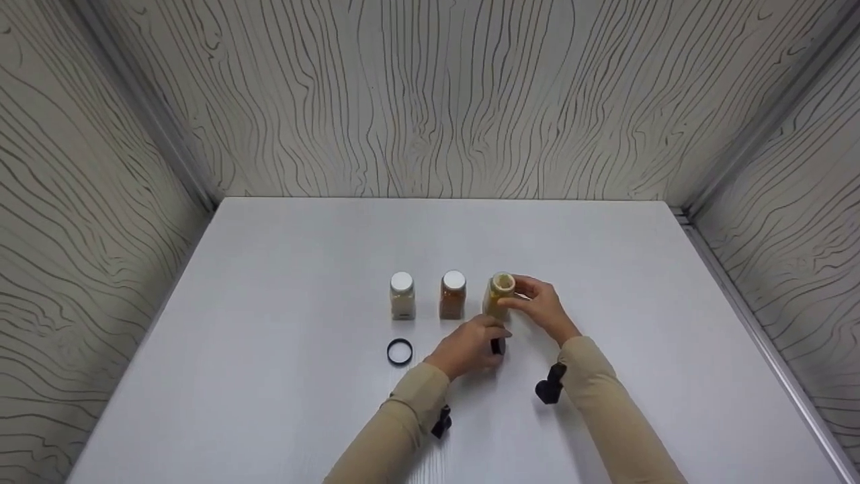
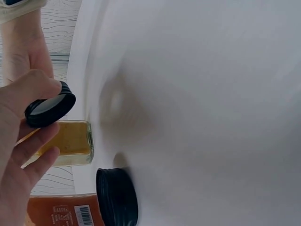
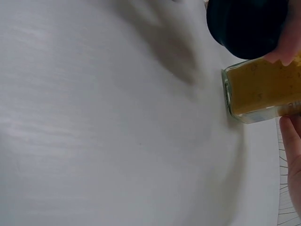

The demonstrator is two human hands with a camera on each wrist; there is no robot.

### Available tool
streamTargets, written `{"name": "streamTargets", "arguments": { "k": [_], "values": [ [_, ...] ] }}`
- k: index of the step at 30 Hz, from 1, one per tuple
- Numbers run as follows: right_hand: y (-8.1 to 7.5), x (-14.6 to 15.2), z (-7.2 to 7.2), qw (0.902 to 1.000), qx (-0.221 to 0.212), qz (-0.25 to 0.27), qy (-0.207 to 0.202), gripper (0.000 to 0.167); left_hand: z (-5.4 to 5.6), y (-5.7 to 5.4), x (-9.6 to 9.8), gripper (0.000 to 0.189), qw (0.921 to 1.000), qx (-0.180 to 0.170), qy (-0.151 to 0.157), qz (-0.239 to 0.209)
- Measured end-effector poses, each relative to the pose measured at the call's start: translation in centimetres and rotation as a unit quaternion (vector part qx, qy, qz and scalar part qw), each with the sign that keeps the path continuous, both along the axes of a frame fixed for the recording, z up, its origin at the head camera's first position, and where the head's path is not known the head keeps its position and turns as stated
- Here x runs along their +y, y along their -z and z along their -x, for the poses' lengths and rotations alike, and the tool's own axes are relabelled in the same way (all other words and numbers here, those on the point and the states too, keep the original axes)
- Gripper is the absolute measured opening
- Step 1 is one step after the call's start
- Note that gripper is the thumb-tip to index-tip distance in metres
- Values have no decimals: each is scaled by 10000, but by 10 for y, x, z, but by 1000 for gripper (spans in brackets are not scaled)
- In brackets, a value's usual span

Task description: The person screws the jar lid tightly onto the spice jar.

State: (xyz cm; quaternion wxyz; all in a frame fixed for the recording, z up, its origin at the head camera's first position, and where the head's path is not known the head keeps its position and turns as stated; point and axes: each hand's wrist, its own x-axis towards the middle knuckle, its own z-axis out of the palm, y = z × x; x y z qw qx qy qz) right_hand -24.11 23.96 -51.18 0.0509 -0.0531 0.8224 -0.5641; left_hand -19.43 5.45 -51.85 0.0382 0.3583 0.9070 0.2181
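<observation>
My right hand [image 1: 541, 308] grips the neck of a glass jar of yellow powder [image 1: 498, 302], which stands uncapped with its round mouth showing. In the right wrist view, this jar [image 3: 263, 89] has its square base at the table. My left hand [image 1: 468, 347] pinches a black screw lid [image 2: 50, 106] between thumb and fingers, its pale inside in view, in front of the jar. To the left stand a jar of orange-brown powder [image 1: 452, 304] and a jar with pale contents [image 1: 403, 306], both with white tops.
Another black lid [image 1: 400, 352] lies on the white table [image 1: 282, 376] in front of the pale jar, its white inside facing up. Wood-grain patterned panels [image 1: 430, 101] enclose the table at the back and sides.
</observation>
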Motion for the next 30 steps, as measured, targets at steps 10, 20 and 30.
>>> {"name": "streamTargets", "arguments": {
  "k": [10,20,30],
  "values": [
    [-19,-5,-10,9999,-117,-76,3,57,0,3,-1,43,9996,185,193,-102],
    [7,3,5,9999,-93,-40,47,59,1,3,-3,45,9994,197,227,-189],
    [17,6,10,9998,-50,-119,131,60,0,1,-2,41,9995,-75,186,-229]
  ]
}}
